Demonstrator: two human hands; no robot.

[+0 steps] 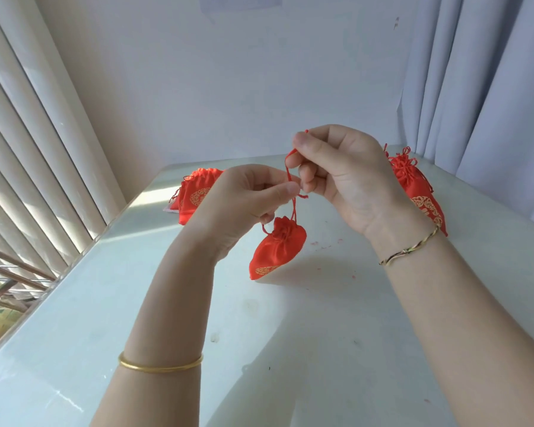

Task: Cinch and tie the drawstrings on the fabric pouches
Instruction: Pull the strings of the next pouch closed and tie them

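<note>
pouch (278, 251): cinched, dangling by its cord (294, 208) under both hands, over the bench (290, 349)
left hand (244, 195): pinching the cord
right hand (336, 171): pinching a loop higher up
feel: I'm guessing light, floppy, slick, so keep gripping cord

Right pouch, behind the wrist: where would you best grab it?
Likely at its gathered neck, pinched from above. The right pouch lies on the table, cinched top toward the far wall. The neck is narrow and bunched, while the body is broad and partly hidden behind the right hand.
</note>
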